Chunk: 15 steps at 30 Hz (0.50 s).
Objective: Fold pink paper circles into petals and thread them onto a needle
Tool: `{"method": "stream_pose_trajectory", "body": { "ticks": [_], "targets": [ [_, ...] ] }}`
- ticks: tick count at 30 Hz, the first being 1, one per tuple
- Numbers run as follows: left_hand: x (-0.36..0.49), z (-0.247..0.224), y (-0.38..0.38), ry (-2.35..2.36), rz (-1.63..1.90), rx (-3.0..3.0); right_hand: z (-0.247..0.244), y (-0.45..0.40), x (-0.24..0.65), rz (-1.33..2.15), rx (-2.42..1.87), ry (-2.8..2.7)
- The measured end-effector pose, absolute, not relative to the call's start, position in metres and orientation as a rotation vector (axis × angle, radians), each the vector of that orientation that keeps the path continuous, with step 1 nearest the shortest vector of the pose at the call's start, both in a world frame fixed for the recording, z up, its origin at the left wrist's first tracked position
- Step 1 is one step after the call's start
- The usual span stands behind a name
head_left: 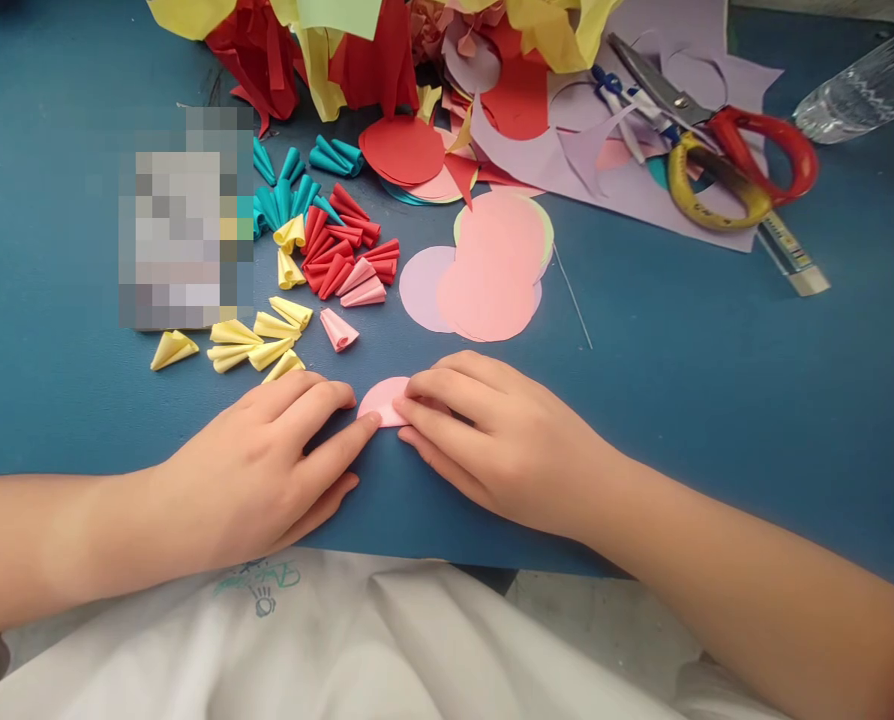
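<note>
A pink paper circle [385,396], folded into a half-moon with its straight edge toward me, lies flat on the blue table between my hands. My left hand [286,450] has its fingers apart, with one fingertip pressing on the paper's left part. Curled over the other end, my right hand [492,430] holds the paper between its fingers, covering that end. Just beyond are flat paper circles [492,270] in pink, lilac and pale green, overlapping in a pile. Rolled paper cones in red [334,250], teal [286,195], yellow [271,330] and pink [338,328] cluster past my left hand.
Red-handled scissors [762,150] lie on lilac paper scraps [687,215] at the back right, near a clear plastic bottle [859,90]. A thin stick [571,297] rests beside the circles. Crumpled coloured paper [387,60] fills the back. A blurred patch [181,230] hides something at left.
</note>
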<state>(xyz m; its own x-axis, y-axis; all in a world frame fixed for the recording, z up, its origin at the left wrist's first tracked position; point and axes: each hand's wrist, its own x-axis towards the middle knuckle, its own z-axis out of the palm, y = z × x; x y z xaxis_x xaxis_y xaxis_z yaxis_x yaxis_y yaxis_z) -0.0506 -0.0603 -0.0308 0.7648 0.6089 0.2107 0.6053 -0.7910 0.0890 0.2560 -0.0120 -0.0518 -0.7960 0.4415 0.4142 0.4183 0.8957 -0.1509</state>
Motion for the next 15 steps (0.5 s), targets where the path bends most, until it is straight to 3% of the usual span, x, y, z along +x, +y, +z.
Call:
{"method": "stream_pose_trajectory", "body": {
  "ticks": [15],
  "targets": [
    [-0.0483, -0.034, -0.0624, 1.011, 0.352, 2.976, -0.0499, -0.0116, 0.2552, 0.079, -0.66, -2.597]
  ]
}}
